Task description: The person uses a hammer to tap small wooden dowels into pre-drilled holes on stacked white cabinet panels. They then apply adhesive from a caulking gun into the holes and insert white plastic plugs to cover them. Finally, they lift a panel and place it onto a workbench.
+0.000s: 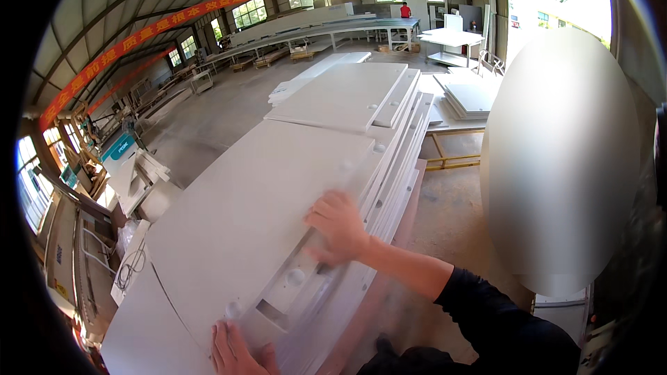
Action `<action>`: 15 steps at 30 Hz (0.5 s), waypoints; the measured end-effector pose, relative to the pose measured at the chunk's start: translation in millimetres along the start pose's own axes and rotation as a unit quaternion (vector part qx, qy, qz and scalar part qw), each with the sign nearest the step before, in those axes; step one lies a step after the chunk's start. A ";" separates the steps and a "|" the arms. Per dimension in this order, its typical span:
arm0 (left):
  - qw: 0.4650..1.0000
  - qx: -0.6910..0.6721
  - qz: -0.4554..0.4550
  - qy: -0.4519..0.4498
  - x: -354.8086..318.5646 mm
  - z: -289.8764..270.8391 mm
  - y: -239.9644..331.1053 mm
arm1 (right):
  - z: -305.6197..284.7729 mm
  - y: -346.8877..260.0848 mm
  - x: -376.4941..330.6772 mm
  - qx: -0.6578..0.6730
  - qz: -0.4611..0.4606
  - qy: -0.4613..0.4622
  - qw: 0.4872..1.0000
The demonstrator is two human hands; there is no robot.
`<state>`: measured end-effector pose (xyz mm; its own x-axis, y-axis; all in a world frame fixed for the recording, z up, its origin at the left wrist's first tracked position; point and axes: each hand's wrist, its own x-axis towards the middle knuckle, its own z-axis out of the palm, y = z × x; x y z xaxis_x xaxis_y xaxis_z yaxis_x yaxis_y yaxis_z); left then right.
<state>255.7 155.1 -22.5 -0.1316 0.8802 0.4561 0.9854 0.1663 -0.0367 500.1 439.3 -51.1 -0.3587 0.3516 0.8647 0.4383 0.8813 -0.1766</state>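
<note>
A large white panel [257, 194] lies on top of a stack of similar white panels [406, 167] in front of me. Round recesses run along its right-hand edge, and a rectangular cutout [272, 312] shows near the lower end. My left hand [235, 353] rests on the near end, fingers stretched over the surface beside a round recess [232, 310]. Farther up, my right hand [339, 228] reaches across the right edge with its fingers over the panel top. It is somewhat blurred, and its thumb side is near a slot in the edge.
Another white panel [344, 94] lies beyond on the stack. Smaller panels [469, 97] are piled at the right behind a yellow frame [455, 162]. A long work table [313, 30] and a person in red [405, 10] are far back. Boards and machinery line the left.
</note>
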 end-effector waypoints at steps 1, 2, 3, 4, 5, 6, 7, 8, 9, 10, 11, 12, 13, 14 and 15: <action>1.000 -0.005 -0.018 0.009 2.7 2.2 5.9 | -9.8 -0.1 1.3 -0.006 -0.007 0.012 1.000; 0.999 -0.003 -0.043 0.011 7.4 2.0 17.1 | -11.0 5.5 1.8 -0.005 -0.016 0.032 0.999; 0.997 0.004 -0.072 0.012 9.1 2.7 24.4 | -8.8 10.4 0.6 0.003 -0.027 0.052 0.998; 0.997 0.015 -0.068 0.031 9.3 8.1 25.4 | -7.8 16.3 -0.5 0.009 -0.037 0.071 0.997; 0.996 0.026 -0.062 0.051 6.1 13.4 21.8 | -7.2 19.0 0.3 0.024 -0.042 0.084 0.995; 0.996 0.038 -0.053 0.067 2.2 19.4 18.5 | -4.4 21.3 -1.2 0.039 -0.043 0.096 0.994; 0.993 0.062 -0.058 0.077 0.9 24.8 18.0 | -3.5 24.2 -2.7 0.052 -0.043 0.107 0.992; 0.990 0.086 -0.070 0.088 -4.9 29.3 17.5 | -3.1 22.9 -0.8 0.068 -0.048 0.124 0.989; 0.985 0.117 -0.085 0.099 -13.2 33.7 17.1 | 0.8 23.3 -0.5 0.089 -0.049 0.134 0.986; 0.978 0.144 -0.082 0.129 -26.8 35.5 8.0 | 2.8 21.5 -0.5 0.114 -0.050 0.146 0.981; 0.969 0.170 -0.078 0.160 -38.9 38.3 1.1 | 3.1 20.0 -0.9 0.139 -0.051 0.157 0.976; 0.961 0.185 -0.070 0.192 -45.7 50.8 -6.7 | 3.6 21.5 -6.1 0.153 -0.048 0.151 0.975; 0.955 0.192 -0.062 0.219 -44.4 58.7 -9.5 | 1.5 25.1 -10.3 0.162 -0.047 0.148 0.975; 0.946 0.197 -0.062 0.249 -35.1 66.6 -1.8 | -7.4 34.6 -10.4 0.171 -0.048 0.148 0.973; 0.937 0.203 -0.070 0.276 -27.9 69.9 7.4 | -22.1 49.3 -9.2 0.225 -0.066 0.121 0.964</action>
<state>259.2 162.9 -97.6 -0.0699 0.4921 0.8677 0.8253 0.5172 -0.2268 543.3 472.5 -57.3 -0.1605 0.1907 0.9684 -0.0206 0.9803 -0.1964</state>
